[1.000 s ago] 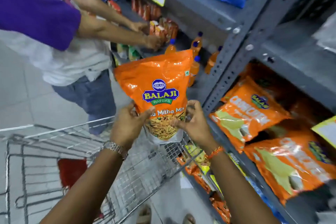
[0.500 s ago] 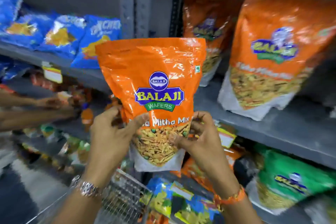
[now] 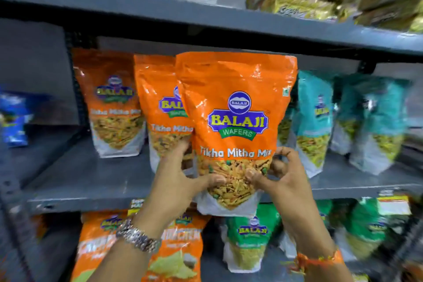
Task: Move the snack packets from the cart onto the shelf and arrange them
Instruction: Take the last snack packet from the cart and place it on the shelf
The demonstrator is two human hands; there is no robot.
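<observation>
Our fingers [image 3: 217, 180] are clamped on the lower part of an orange snack packet [image 3: 237, 119] marked Tikha Mitha Mix: the left hand [image 3: 180, 181] grips its left edge with the thumb across the front, and the right hand [image 3: 282, 178] pinches the right edge between thumb and curled fingertips. We hold the packet upright in the air, its base just below the front lip of the grey middle shelf [image 3: 91, 181], overlapping a matching orange packet [image 3: 160, 107] that stands there. To place it well, we judge it should be lifted slightly, slid back beside its twin, label forward, and set on its flat base. Both forearms reach up and forward, wrists raised, a watch [image 3: 137, 236] on the left.
</observation>
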